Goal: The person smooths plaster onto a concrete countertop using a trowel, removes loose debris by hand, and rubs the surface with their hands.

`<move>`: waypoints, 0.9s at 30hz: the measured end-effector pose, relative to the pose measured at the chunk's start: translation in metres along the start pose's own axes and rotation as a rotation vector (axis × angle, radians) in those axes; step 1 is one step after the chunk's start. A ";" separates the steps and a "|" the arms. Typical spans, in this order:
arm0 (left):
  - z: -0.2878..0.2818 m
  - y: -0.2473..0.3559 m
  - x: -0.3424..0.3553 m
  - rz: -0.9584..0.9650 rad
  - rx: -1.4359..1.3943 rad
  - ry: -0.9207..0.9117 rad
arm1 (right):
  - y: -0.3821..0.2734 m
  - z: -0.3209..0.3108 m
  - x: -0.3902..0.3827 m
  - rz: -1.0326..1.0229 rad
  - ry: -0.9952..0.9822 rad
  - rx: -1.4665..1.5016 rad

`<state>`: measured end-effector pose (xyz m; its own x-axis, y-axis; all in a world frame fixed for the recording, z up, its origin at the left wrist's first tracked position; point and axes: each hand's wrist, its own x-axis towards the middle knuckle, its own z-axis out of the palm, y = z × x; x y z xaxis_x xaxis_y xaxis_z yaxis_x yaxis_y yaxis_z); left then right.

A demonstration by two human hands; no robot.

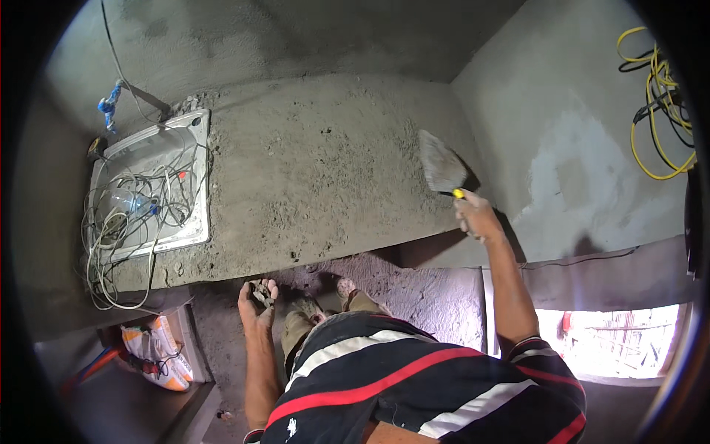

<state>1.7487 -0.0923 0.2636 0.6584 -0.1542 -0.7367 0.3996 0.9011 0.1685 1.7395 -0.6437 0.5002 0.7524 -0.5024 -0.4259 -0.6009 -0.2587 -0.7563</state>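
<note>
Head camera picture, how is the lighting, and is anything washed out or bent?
Head view: dim overall; the bright wall opening at lower right is blown out to white; the grey mortar slab's edges bow from fisheye; the right hand and steel trowel cast dark shadows.

The supporting surface is a rough cement counter slab (318, 170), grey and unfinished, spanning from the left wall to the right-hand corner. Its front edge runs in a curve above the floor. A stainless steel sink (194, 222) is set into the left end of the slab. A tangle of white and grey cables (126, 222) lies in the sink basin and spills over the slab's front edge. Loose mortar crumbs (296, 222) are scattered across the slab top, denser near the sink rim.
</note>
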 end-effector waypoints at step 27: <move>-0.003 -0.034 0.015 -0.089 0.162 -0.043 | 0.026 -0.044 0.009 0.039 0.116 0.036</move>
<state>1.7429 -0.1240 0.2445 0.6412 -0.2510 -0.7252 0.5527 0.8066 0.2096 1.7186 -0.6909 0.4985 0.6913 -0.6041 -0.3964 -0.6171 -0.2082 -0.7588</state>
